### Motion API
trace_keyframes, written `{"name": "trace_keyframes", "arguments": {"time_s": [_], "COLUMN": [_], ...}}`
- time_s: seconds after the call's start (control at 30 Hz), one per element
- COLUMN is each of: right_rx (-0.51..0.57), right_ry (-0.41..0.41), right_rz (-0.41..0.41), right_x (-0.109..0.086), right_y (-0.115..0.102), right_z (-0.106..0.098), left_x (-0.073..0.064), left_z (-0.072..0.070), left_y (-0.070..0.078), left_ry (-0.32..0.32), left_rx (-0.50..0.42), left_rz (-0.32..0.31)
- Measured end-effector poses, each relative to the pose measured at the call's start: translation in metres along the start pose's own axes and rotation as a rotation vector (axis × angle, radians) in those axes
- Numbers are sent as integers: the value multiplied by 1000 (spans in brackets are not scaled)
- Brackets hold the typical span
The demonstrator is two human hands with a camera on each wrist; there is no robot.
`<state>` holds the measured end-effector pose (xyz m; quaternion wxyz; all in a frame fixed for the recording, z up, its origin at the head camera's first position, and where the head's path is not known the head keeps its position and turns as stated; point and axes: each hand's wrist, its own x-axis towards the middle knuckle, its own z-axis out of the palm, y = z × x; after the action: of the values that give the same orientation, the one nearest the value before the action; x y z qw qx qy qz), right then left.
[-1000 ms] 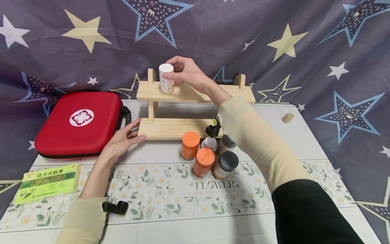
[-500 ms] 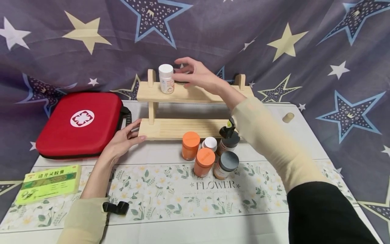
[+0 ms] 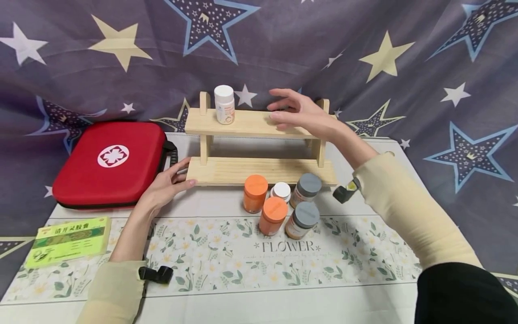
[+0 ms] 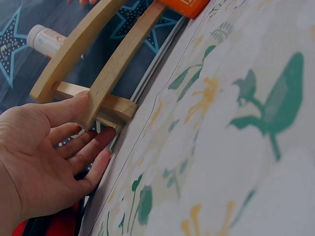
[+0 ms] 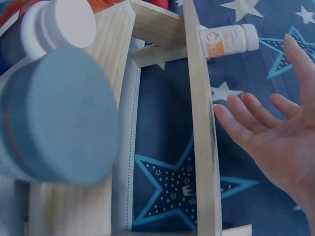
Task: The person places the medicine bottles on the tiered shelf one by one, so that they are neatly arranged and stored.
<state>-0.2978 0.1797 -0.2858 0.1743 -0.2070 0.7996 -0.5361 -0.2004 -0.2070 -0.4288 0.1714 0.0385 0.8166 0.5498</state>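
Observation:
A two-tier wooden shelf (image 3: 259, 170) stands at the back of the table. At the left end of its upper board a white pill bottle (image 3: 224, 108) with an orange-and-white label stands upright. My left hand (image 3: 163, 189) holds the left end of the lower board, thumb on the board and fingers around the edge, as the left wrist view shows. My right hand (image 3: 301, 114), holding nothing, hovers over the right half of the upper board with its fingers spread. In the right wrist view the pill bottle (image 5: 229, 41) is apart from the fingertips.
Before the shelf cluster orange-capped bottles (image 3: 273, 215), grey-capped bottles (image 3: 303, 219) and a small white-capped bottle (image 3: 281, 191). A red first-aid case (image 3: 111, 166) lies left, near a green medicine box (image 3: 69, 243). Star-patterned cloth (image 3: 323, 58) hangs behind.
My right hand has let go of the white pill bottle on the upper board and moved right, its fingers opening. The left hand has stayed at the shelf's end.

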Motion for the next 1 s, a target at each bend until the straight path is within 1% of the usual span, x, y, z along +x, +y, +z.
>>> {"name": "trace_keyframes", "arguments": {"time_s": [0.17, 0.3, 0.53, 0.7, 0.8, 0.87, 0.93, 1.0], "right_rx": [95, 149, 233, 294, 292, 269, 232, 188], "right_ry": [19, 38, 52, 34, 33, 41, 53, 60], "right_rz": [-29, -79, -188, -290, -330, -338, -332, -309], "right_x": [-20, -37, -66, -81, -90, -96, -102, -109], "right_y": [10, 21, 42, 57, 65, 71, 79, 87], "right_z": [-7, -13, -14, -12, -10, -9, -7, -3], "left_x": [-1, -1, 1, 1, 2, 2, 1, -1], "left_z": [0, -1, -1, -1, 0, 0, 0, 0], "left_y": [-1, -2, -1, -1, 0, 1, 1, 0], "left_ry": [4, 4, -2, 3, 9, 10, 12, 8], "left_rx": [-8, -10, -6, -4, -7, -12, -12, -12], "left_rz": [-2, -2, -2, -6, -4, -4, -6, -5]}}
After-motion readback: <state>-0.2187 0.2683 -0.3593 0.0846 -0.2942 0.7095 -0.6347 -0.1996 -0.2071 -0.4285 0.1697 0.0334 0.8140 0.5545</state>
